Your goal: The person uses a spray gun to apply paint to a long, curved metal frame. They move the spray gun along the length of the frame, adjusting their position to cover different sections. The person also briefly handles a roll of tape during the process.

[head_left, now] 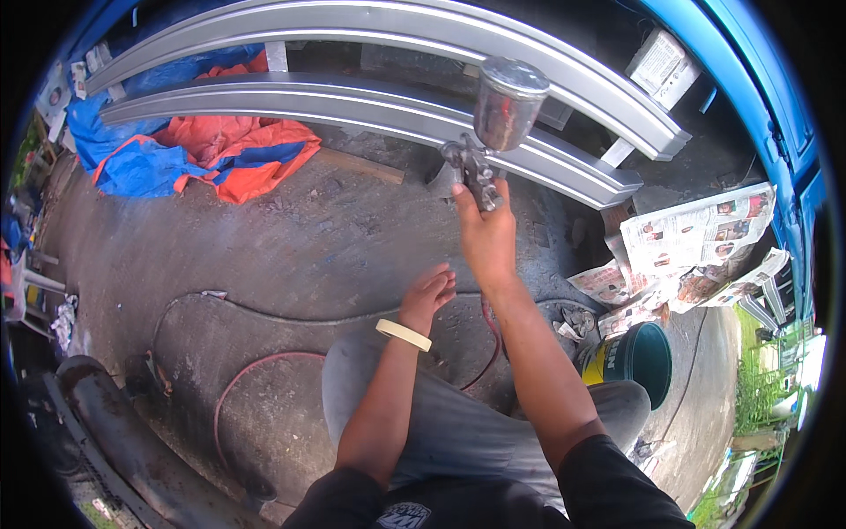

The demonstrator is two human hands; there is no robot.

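Left hand open, fingers loosely extended, empty, over grey-trousered knee; pale band on wrist. Right hand further out, closed around grip of grey metal spray gun with round steel cup on top, held upright just before nearer of two long silver painted rails. Green bucket right; orange-blue tarp far left.

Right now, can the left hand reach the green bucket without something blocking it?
Probably not directly. The left hand hangs on the near side of the right forearm, and the green bucket stands beyond that forearm, so it would have to cross it.
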